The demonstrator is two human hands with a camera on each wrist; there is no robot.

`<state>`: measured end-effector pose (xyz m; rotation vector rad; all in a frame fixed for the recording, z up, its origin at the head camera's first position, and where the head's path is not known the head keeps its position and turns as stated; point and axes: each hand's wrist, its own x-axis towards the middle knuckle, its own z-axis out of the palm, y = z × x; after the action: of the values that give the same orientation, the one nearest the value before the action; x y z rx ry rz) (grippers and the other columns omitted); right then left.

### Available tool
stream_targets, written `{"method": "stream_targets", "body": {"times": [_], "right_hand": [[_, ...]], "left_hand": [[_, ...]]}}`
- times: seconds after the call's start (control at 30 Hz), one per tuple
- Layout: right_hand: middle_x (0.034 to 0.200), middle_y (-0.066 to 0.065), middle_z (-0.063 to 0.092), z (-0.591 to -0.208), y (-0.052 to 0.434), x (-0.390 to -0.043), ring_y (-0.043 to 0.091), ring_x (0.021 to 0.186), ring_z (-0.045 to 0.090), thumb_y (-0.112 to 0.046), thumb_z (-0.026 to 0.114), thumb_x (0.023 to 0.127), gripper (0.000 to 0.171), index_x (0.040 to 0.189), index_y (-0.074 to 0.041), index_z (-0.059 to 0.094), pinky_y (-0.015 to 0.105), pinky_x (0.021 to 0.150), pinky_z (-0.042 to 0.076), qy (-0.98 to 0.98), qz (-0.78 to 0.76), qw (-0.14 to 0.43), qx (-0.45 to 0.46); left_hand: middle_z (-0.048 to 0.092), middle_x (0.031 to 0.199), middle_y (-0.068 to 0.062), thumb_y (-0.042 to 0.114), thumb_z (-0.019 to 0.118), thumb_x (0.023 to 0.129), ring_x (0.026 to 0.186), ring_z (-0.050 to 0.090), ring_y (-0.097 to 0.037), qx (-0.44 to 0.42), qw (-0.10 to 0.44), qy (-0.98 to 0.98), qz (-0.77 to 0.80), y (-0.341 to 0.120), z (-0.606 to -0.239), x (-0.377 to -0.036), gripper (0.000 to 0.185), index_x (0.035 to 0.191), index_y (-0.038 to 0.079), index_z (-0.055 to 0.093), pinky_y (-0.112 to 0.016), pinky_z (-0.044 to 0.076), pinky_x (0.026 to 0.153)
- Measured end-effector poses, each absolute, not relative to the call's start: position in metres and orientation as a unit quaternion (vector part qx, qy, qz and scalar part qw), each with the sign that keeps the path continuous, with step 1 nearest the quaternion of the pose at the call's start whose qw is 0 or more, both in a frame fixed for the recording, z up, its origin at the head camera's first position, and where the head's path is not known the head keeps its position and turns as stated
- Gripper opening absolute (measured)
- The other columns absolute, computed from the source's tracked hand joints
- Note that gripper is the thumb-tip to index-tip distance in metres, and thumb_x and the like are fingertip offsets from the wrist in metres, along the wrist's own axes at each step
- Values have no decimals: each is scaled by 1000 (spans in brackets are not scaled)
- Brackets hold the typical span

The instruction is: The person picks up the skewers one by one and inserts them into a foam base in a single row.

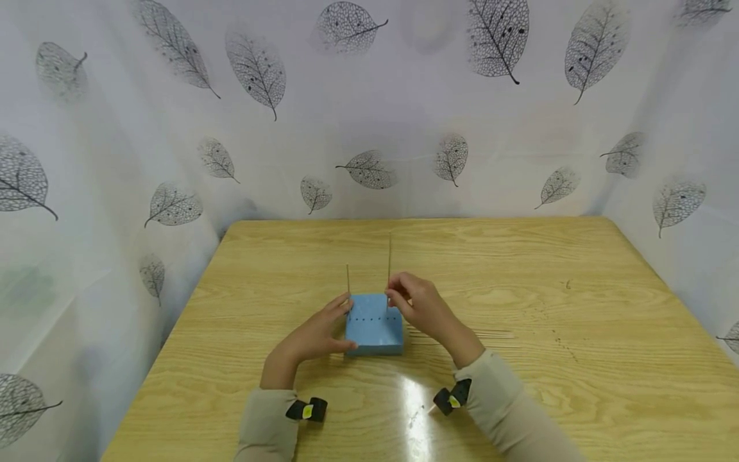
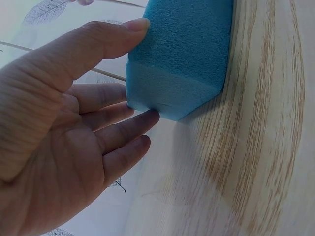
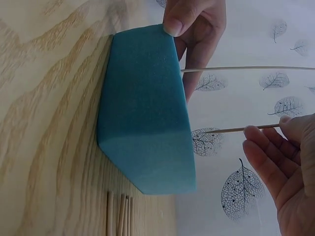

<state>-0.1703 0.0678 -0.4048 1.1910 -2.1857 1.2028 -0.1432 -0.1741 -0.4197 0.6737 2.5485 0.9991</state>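
Observation:
A blue foam block (image 1: 374,335) lies on the table with a row of small dark holes (image 1: 372,319) across its top. One thin wooden stick (image 1: 348,279) stands upright at the left end of that row. My left hand (image 1: 312,335) holds the block's left side, thumb at the front corner and fingers farther back by the standing stick. Above the right part of the block, my right hand (image 1: 426,308) pinches a second wooden stick (image 3: 224,131) between thumb and fingertips. In the right wrist view its lower tip points at the block's top, with a small gap between.
Several loose sticks (image 1: 491,334) lie on the wooden table (image 1: 277,256) to the right of the block, partly behind the right forearm. A white curtain (image 1: 392,96) with leaf prints hangs around the table's back and sides.

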Motion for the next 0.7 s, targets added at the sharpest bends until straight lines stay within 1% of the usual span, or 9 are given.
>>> {"method": "stream_targets", "body": {"times": [0.33, 0.6, 0.7], "right_hand": [[77, 9, 61, -407, 56, -170, 13, 65, 62, 13, 64, 82, 17, 90, 0, 57, 19, 59, 52, -778, 434, 168, 421], [78, 10, 62, -407, 45, -171, 14, 66, 63, 9, 63, 85, 11, 90, 1, 57, 19, 60, 52, -772, 445, 146, 429], [78, 9, 62, -409, 41, -172, 14, 66, 63, 10, 63, 84, 12, 90, 1, 57, 19, 61, 52, -768, 449, 147, 432]], "left_hand": [[14, 157, -15, 23, 76, 82, 142, 17, -34, 233, 169, 889, 357, -174, -419, -144, 85, 147, -2, 27, -51, 25, 110], [14, 157, -16, 21, 76, 82, 141, 18, -35, 235, 167, 886, 364, -174, -418, -143, 84, 147, -2, 28, -52, 26, 109], [13, 157, -15, 22, 76, 82, 142, 17, -34, 234, 170, 885, 364, -175, -419, -143, 84, 147, -1, 28, -52, 25, 110]]}}
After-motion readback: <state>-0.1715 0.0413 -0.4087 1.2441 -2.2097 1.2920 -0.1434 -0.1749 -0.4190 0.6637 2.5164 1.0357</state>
